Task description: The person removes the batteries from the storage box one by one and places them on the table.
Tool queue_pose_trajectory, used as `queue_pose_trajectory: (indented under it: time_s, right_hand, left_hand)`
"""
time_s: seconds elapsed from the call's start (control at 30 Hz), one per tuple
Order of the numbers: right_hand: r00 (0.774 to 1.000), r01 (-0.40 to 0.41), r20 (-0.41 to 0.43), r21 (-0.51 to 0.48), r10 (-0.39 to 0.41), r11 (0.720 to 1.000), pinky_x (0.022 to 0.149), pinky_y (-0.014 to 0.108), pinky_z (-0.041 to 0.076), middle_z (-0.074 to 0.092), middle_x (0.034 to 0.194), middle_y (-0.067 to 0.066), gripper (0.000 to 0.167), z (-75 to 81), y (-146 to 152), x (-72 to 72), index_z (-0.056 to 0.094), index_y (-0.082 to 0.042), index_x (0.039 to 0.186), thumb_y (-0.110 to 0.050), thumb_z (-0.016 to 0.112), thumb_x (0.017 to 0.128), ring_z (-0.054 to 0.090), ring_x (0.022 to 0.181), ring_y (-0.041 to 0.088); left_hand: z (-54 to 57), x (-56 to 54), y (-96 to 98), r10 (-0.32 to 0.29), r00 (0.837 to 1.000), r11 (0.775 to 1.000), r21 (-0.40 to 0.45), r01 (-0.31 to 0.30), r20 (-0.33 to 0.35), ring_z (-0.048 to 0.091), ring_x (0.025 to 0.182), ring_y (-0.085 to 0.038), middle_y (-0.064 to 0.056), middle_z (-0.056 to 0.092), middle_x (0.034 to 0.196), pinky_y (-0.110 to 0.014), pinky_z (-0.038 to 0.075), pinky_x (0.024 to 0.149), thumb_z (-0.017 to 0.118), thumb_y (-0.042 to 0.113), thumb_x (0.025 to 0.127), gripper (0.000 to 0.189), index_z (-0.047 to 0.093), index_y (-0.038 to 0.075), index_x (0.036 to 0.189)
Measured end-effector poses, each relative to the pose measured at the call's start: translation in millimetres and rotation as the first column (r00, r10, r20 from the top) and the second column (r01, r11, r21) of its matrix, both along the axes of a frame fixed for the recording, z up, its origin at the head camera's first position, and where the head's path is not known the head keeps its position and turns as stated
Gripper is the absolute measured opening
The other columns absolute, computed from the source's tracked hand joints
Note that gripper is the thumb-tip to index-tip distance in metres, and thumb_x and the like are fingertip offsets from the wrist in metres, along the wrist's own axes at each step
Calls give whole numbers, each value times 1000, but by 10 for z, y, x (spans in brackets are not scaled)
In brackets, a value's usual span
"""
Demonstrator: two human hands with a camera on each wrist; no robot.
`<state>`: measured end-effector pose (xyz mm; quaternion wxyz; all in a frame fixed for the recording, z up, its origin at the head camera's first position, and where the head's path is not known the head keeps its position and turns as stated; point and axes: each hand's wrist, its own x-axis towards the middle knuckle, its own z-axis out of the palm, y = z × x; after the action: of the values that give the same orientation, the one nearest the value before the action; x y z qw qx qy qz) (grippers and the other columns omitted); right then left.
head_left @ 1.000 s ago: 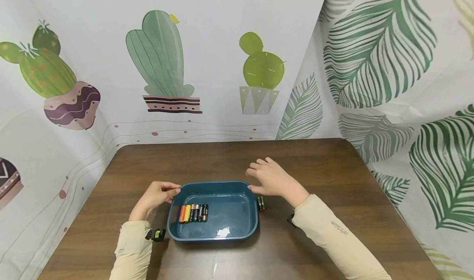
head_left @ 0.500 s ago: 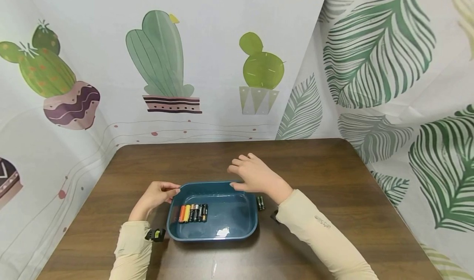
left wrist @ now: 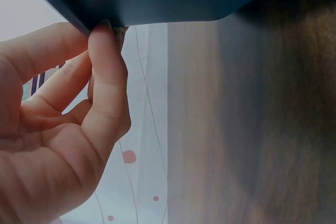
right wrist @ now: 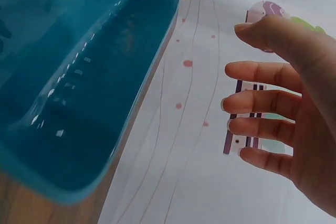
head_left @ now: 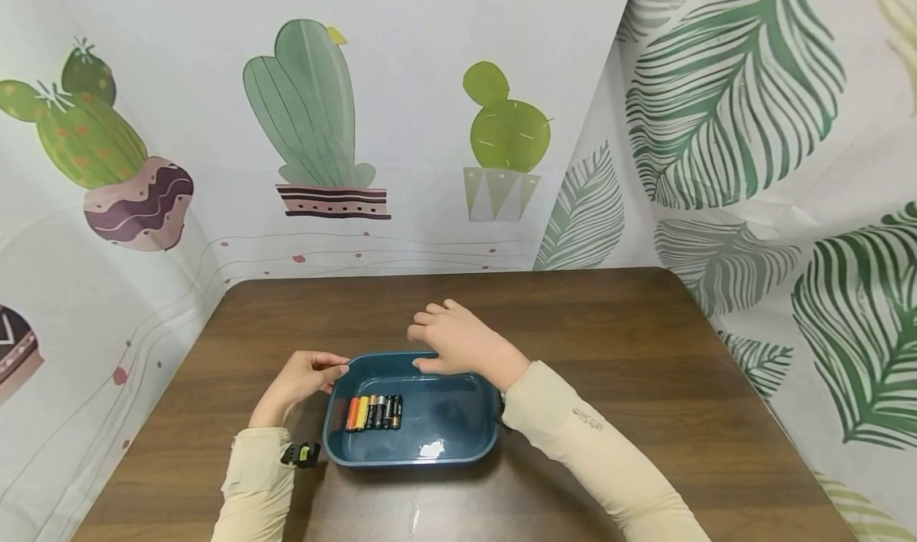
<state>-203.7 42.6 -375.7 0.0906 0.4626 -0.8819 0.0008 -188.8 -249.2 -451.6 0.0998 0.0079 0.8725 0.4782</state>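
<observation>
Cream sleeves (head_left: 252, 482), small dark print (head_left: 587, 419) on the right, black left-wrist device (head_left: 301, 455)

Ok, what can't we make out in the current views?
Head: lettering on the orange, yellow and black cylindrical batteries, too small.
Head: the glossy blue rectangular tray, far side partly behind the bare right hand.
Right wrist: much of the batteries, cut off by the top edge.
Left wrist: the tray's inside, hidden by its own wall.

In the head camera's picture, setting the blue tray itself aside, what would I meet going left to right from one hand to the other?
Left hand, orange battery, yellow battery, darker batteries, right hand.
</observation>
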Motion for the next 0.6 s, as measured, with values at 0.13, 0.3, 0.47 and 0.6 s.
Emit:
queue_pose_trajectory:
  time_s: [0.13, 0.3, 0.47, 0.6]
  right_hand:
    - [1000, -1, 31, 62, 0, 998, 81, 34, 43, 63, 105, -6, 34, 9, -130, 17, 68, -21, 111, -46, 64, 89, 53, 98, 15]
    - [998, 8, 66, 143, -18, 990, 84, 34, 42, 61, 103, -8, 38, -28, -274, 37, 68, -22, 112, -51, 63, 88, 52, 97, 13]
    - [993, 12, 115, 181, -33, 983, 86, 33, 42, 61, 102, -10, 39, -82, -403, 50, 69, -23, 113, -51, 65, 86, 51, 97, 12]
    - [987, 9, 154, 202, -41, 979, 93, 36, 41, 62, 106, -9, 38, -125, -496, 53, 70, -23, 113, -50, 65, 86, 51, 102, 12]
  left_hand:
    - [0, -3, -1, 0, 1000, 1000, 0, 0, -1, 61, 67, -18, -12, 69, 91, -39, 57, 68, 64, 9, 92, 24, 68, -7, 108]
    - [-9, -15, -4, 1, 1000, 1000, 5, -1, 2, 61, 67, -18, -12, 69, 91, -37, 57, 67, 64, 8, 91, 24, 68, -7, 108]
    - [2, -12, 0, -1, 1000, 1000, 6, 1, 6, 61, 67, -19, -12, 69, 91, -38, 57, 67, 64, 9, 92, 24, 68, -7, 108]
    - [-13, -18, -5, -3, 1000, 1000, 5, 3, 7, 61, 67, -19, -12, 68, 91, -37, 57, 67, 63, 8, 92, 24, 68, -8, 109]
